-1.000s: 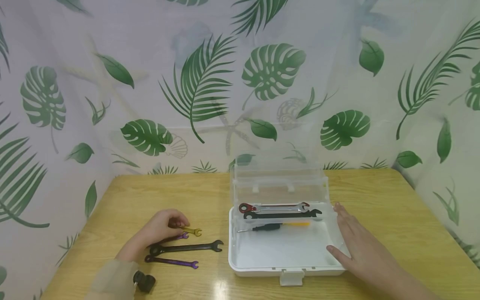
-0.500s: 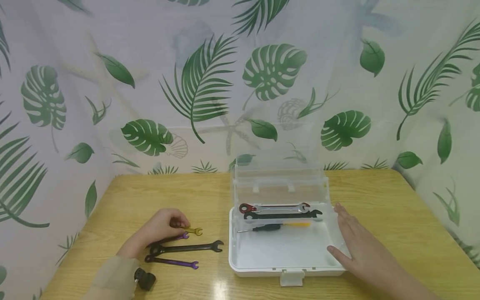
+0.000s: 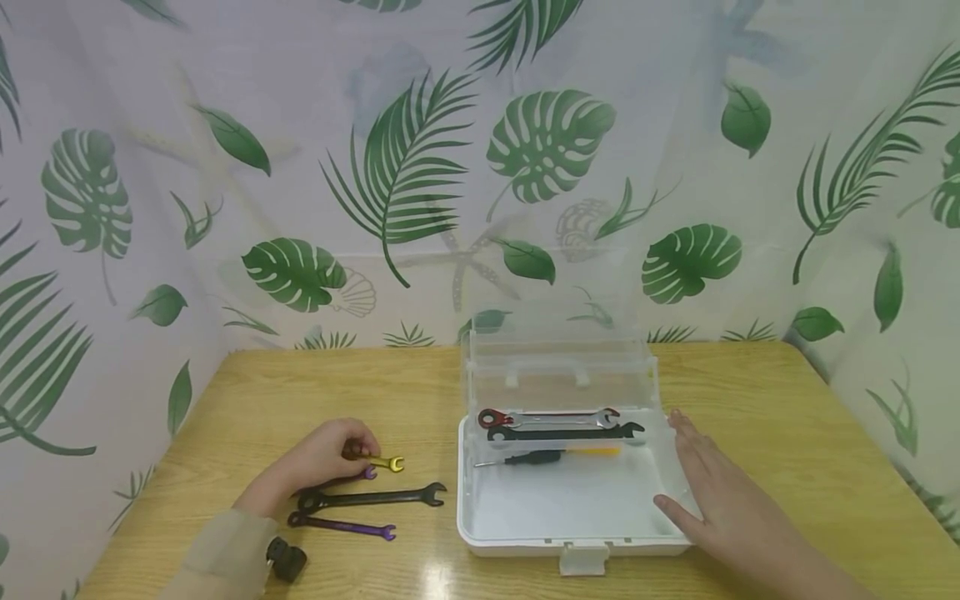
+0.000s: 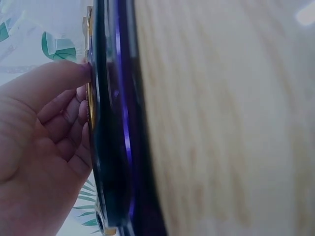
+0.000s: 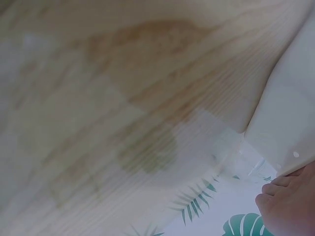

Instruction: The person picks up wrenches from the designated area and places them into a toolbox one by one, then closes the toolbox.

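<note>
In the head view, my left hand (image 3: 322,457) pinches a small gold wrench (image 3: 390,463) over the table; its jaw end sticks out past the fingers. Just beneath lies a purple wrench (image 3: 370,473), mostly hidden by the hand. Nearer the front lie a long black wrench (image 3: 375,497) and another purple wrench (image 3: 347,527). The left wrist view has the thumb and fingers on the gold wrench (image 4: 90,110), behind the darker wrenches. My right hand (image 3: 731,504), fingers straight, rests against the right side of an open white toolbox (image 3: 467,533).
A clear lid and tray (image 3: 562,379) stand raised at the toolbox's back. The tray bears a red-and-silver wrench (image 3: 558,418) and a black wrench (image 3: 566,433). A screwdriver (image 3: 534,457) with a black-and-yellow handle lies in the box. A leaf-print curtain (image 3: 420,167) backs the table (image 3: 390,392).
The left hand keeps its pinch on the gold wrench, whose jaw end tips very slightly. The purple wrench below shows a little less. My right hand stays against the toolbox.
</note>
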`<state>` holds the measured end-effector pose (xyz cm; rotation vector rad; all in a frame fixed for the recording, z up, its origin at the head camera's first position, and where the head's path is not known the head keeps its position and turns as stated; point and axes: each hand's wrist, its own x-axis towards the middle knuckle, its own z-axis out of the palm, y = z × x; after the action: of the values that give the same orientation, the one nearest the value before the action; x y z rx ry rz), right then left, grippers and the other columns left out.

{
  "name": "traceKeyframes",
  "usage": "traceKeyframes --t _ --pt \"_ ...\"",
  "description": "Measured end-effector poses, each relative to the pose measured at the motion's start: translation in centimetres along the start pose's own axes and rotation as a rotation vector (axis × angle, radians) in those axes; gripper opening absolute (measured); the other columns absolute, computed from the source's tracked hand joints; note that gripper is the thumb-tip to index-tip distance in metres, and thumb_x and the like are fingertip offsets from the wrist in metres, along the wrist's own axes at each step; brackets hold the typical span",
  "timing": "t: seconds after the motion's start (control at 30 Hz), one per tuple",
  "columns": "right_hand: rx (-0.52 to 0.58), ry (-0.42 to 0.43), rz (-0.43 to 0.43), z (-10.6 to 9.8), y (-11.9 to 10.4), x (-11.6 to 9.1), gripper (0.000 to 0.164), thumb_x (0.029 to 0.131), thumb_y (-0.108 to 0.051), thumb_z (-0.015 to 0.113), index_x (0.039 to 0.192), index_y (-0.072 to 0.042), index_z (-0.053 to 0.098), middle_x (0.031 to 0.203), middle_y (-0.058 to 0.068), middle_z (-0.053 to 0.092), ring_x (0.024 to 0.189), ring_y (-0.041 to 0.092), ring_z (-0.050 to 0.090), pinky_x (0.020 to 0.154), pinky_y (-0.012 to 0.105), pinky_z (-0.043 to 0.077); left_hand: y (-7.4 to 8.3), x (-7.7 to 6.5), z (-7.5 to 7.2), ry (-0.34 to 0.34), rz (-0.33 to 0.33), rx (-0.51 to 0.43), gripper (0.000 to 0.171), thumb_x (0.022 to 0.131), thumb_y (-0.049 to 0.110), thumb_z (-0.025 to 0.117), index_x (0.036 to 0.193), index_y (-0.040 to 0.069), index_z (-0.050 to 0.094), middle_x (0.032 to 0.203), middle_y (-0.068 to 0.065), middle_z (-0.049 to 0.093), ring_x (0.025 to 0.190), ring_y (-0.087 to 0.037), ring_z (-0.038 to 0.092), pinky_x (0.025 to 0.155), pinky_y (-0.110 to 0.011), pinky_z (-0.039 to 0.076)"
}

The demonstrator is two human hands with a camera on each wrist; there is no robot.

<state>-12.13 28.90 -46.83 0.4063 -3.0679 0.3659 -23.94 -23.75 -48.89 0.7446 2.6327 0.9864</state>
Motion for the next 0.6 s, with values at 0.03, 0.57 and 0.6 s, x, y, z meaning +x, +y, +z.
traceKeyframes --t 0.03,0.57,0.6 --pt "0.002 0.002 -0.001 0.00 0.00 -0.01 0.098 0.105 -0.055 0.059 0.168 0.003 0.012 0.178 0.022 0.014 0.158 0.048 0.028 0.128 0.064 0.026 -0.04 -0.02 0.02 0.000 0.005 0.003 0.012 0.092 -0.004 0.075 0.098 0.006 0.074 0.094 -0.003 0.070 0.083 -0.007 0.058 0.074 -0.021 0.053" --pt "-0.006 0.000 0.003 0.02 -0.05 0.00 0.099 0.104 -0.056 0.060 0.168 0.003 0.013 0.178 0.022 0.015 0.157 0.048 0.030 0.123 0.067 0.033 -0.04 -0.04 -0.28 0.016 0.022 0.001 0.011 0.096 -0.002 0.071 0.100 0.008 0.075 0.090 0.001 0.071 0.078 -0.004 0.057 0.070 -0.022 0.052" --pt "-0.005 0.000 0.003 0.07 -0.03 -0.02 0.099 0.104 -0.056 0.060 0.168 0.002 0.013 0.178 0.021 0.015 0.157 0.048 0.030 0.126 0.065 0.030 0.03 -0.05 -0.27 0.022 0.023 0.010 0.011 0.096 -0.002 0.071 0.100 0.008 0.075 0.090 0.001 0.072 0.078 -0.003 0.058 0.071 -0.022 0.053"
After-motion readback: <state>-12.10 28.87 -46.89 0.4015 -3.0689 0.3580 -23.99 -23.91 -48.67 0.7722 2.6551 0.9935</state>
